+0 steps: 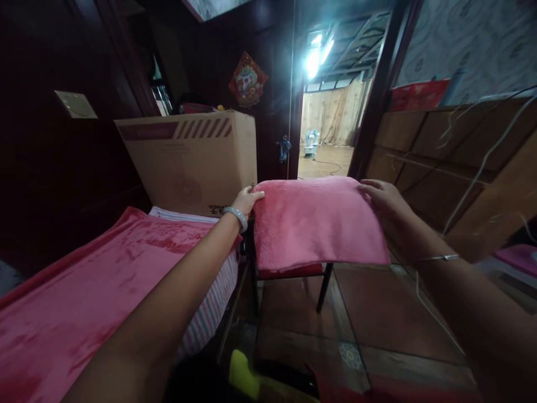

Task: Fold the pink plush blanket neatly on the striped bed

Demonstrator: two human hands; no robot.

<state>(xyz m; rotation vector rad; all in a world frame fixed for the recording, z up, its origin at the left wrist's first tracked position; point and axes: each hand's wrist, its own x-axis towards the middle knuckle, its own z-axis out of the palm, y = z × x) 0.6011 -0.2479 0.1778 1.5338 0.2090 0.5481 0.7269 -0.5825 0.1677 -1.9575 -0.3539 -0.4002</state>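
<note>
A pink plush cloth is stretched between my two hands at the height of a chair. My left hand, with a pale bangle on the wrist, pinches its upper left corner between thumb and fingers. At the upper right corner, my right hand grips the edge, its fingertips partly behind the cloth. Below and behind the cloth stands a chair with a red seat and dark legs. The cloth hides most of the chair, so I cannot tell whether the two touch.
On the left is a bed with a pink plush cover over a striped sheet. A large cardboard box stands behind it. A wooden cabinet with loose cables is on the right. Beyond the doorway, a fan sits on the floor.
</note>
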